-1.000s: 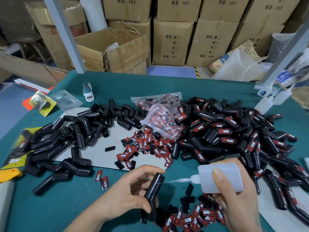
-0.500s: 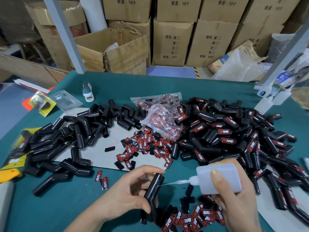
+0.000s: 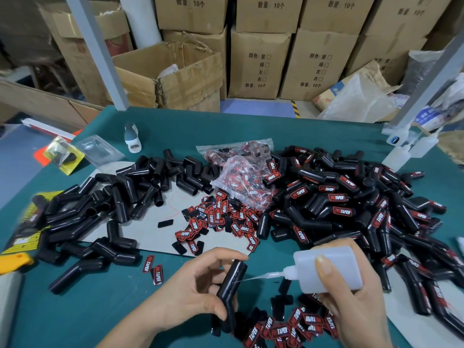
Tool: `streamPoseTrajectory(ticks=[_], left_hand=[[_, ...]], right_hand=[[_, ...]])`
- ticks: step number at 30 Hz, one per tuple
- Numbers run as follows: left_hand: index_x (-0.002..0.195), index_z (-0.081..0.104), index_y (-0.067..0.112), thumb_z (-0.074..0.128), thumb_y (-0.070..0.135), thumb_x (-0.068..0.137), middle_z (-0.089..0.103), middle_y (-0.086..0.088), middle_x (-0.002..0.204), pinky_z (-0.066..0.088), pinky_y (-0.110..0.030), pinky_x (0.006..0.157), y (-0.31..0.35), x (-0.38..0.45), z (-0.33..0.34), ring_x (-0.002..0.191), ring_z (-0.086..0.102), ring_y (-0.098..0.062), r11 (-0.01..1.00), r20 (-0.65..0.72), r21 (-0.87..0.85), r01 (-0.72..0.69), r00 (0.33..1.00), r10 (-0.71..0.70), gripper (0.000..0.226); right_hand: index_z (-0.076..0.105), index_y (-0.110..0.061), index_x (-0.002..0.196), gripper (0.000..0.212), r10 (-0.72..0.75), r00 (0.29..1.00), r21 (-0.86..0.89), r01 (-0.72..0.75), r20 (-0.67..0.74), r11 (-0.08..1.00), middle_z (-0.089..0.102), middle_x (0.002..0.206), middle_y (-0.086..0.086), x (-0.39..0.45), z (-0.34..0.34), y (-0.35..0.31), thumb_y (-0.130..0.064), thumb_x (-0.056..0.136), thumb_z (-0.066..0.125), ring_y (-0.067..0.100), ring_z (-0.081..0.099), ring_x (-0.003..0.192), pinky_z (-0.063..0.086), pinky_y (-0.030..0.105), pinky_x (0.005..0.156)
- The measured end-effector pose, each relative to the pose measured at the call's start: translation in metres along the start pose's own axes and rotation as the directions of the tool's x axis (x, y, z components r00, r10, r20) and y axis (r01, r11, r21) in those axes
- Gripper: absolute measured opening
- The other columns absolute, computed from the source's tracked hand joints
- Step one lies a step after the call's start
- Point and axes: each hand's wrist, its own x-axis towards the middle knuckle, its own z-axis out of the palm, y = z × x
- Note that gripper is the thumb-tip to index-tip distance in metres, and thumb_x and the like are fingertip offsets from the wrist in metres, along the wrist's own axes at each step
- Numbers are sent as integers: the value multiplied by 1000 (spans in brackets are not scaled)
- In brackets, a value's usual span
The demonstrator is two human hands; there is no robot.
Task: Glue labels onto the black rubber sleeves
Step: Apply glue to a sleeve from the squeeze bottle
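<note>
My left hand grips a bent black rubber sleeve upright near the table's front edge. My right hand holds a white glue bottle on its side, its thin nozzle tip touching the sleeve's upper part. Red and black labels lie in a loose heap below both hands, and another label heap sits mid-table. Unlabelled sleeves are piled on the left. Labelled sleeves fill the right side.
A clear bag of labels lies in the middle on the green table. A small white bottle and a blister pack sit at the back left, spare glue bottles at the back right. Cardboard boxes stand behind.
The glue bottle has moved slightly left, bringing its nozzle tip onto the sleeve. My left hand keeps the sleeve in place.
</note>
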Motion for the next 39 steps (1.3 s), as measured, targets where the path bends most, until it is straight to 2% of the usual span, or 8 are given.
streamPoseTrajectory(ticks=[4, 8, 12, 16, 20, 29, 36, 39], left_hand=[[133, 63, 29, 94, 17, 72, 65, 13, 114, 52, -20, 85, 1, 0, 0, 97, 61, -8, 1000, -11, -2, 4, 1000, -4, 70], [133, 63, 30, 93, 17, 72, 65, 13, 114, 52, -20, 83, 1, 0, 1, 95, 61, -8, 1000, -18, 8, 7, 1000, -7, 70], [134, 62, 29, 93, 19, 71, 66, 12, 113, 53, -22, 82, 1, 0, 1, 94, 61, -11, 1000, -8, -5, 6, 1000, -6, 71], [135, 62, 28, 95, 30, 69, 66, 6, 115, 54, -26, 82, -1, 0, -1, 94, 62, -18, 1000, -9, -29, 3, 1000, -3, 74], [137, 61, 27, 93, 33, 71, 65, 7, 115, 53, -21, 82, -2, 1, 0, 93, 63, -12, 999, 2, -52, -10, 1000, 10, 74], [138, 59, 26, 90, 34, 72, 65, 11, 116, 53, -18, 81, -1, 1, 1, 93, 68, -9, 996, 22, -83, -25, 999, 27, 73], [139, 58, 25, 90, 31, 73, 65, 7, 118, 56, -23, 83, -3, 1, 0, 94, 72, -18, 995, 31, -98, -35, 999, 38, 74], [140, 57, 25, 89, 34, 73, 65, 6, 117, 56, -22, 82, -3, 1, 0, 94, 72, -18, 994, 35, -98, -41, 998, 45, 74]], right_hand=[[68, -19, 94, 68, -1, 1000, -11, 1, 17, 1000, 63, 70, 4, -1, 0, 1, -81, 67, 77, 17, 55, 54, 43, 27, 51], [68, -19, 94, 69, -5, 1000, 6, 5, 0, 1000, 60, 65, 1, 0, 0, -1, -81, 66, 77, 9, 49, 47, 38, 18, 44], [68, -18, 95, 70, -13, 1000, -14, 14, 15, 1000, 61, 68, 2, -1, 1, -1, -81, 67, 77, 13, 51, 50, 38, 20, 45], [68, -19, 93, 70, -15, 1000, 3, 15, -7, 1000, 61, 65, 2, 0, -1, -1, -83, 66, 76, 7, 50, 47, 38, 18, 43], [68, -19, 94, 68, -23, 1000, -9, 23, 10, 1000, 62, 67, 4, 0, 0, 0, -81, 68, 77, 11, 51, 48, 39, 20, 45], [68, -19, 98, 67, -8, 1000, -25, 8, 3, 1000, 64, 72, 5, 0, -3, 3, -80, 69, 77, 19, 57, 56, 44, 28, 49], [68, -18, 98, 67, -21, 1000, -36, 21, -2, 999, 62, 69, 1, 0, -1, 3, -79, 71, 76, 12, 53, 51, 40, 19, 46], [68, -19, 98, 67, -14, 1000, -22, 14, -5, 1000, 64, 71, 4, 0, -2, 4, -79, 70, 77, 16, 57, 54, 42, 25, 47]])
